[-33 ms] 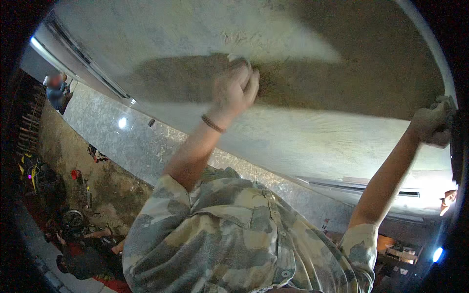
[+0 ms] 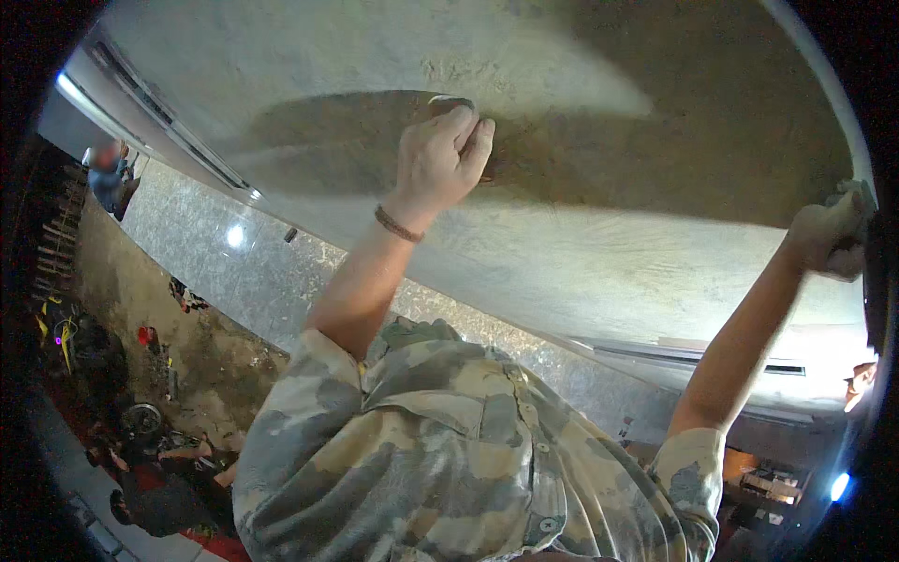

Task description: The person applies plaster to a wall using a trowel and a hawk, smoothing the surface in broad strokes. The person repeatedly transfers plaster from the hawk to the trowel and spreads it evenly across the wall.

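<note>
A large, pale, dusty panel (image 2: 562, 272) with swirled smear marks stretches across the upper part of the view. My left hand (image 2: 438, 161), with a braided bracelet (image 2: 398, 225) on its wrist, is closed against the panel, fingers pinched around a small dark piece with a pale edge (image 2: 452, 101). What kind of piece it is cannot be made out. Far to the right, my dusty right hand (image 2: 829, 234) is closed at the panel's rim. Its fingers curl around or over something greyish that is mostly hidden by shade and the picture's edge.
Below the panel lies a shiny grey floor (image 2: 197, 225), then brown ground (image 2: 122, 253). A person (image 2: 112, 178) is at the far left; another person (image 2: 169, 496) is low at the left, near a wheel (image 2: 140, 420). A bright lamp (image 2: 840, 486) shines at lower right.
My left hand has shifted a little to the left along the panel, with the small piece still in its fingers. My right hand stays at the rim.
</note>
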`<state>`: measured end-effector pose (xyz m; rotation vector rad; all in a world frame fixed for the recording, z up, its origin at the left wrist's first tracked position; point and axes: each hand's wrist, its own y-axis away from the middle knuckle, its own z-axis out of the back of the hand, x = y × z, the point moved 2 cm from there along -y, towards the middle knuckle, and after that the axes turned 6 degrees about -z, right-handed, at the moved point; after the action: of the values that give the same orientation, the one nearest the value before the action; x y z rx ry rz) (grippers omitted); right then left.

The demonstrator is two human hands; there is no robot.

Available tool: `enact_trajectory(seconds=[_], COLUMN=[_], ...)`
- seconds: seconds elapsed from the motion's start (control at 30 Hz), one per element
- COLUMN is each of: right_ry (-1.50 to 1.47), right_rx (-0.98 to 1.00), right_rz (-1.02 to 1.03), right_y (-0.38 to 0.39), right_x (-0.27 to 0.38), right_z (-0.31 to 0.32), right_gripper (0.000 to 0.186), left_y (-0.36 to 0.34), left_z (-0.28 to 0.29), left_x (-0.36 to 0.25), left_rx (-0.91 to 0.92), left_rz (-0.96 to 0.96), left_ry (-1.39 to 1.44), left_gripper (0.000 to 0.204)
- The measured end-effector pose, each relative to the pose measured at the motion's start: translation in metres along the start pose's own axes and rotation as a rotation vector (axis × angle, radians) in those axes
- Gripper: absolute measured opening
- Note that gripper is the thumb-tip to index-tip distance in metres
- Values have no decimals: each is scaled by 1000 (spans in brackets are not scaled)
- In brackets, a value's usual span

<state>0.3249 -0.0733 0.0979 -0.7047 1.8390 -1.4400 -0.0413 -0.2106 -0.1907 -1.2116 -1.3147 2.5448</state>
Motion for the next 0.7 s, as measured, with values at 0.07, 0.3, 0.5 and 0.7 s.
enact_trajectory(seconds=[0.07,0.3,0.5,0.7], right_ry=[-9,-171,-230,-140], right_rx=[-10,-17,118,800], right_rz=[46,-42,-355,-1020], right_y=[3,2,34,276], right_x=[-3,12,44,120], right_z=[1,-19,-15,108], right_gripper=[17,17,19,21], left_y=[9,108,103,217], left_z=[-14,-115,-103,-93], left_x=[10,21,-4,107], left_rx=[-58,421,762,450], left_rz=[-232,-205,-67,1173], left_ry=[-105,-36,176,1169], left_gripper=[24,16,26,17])
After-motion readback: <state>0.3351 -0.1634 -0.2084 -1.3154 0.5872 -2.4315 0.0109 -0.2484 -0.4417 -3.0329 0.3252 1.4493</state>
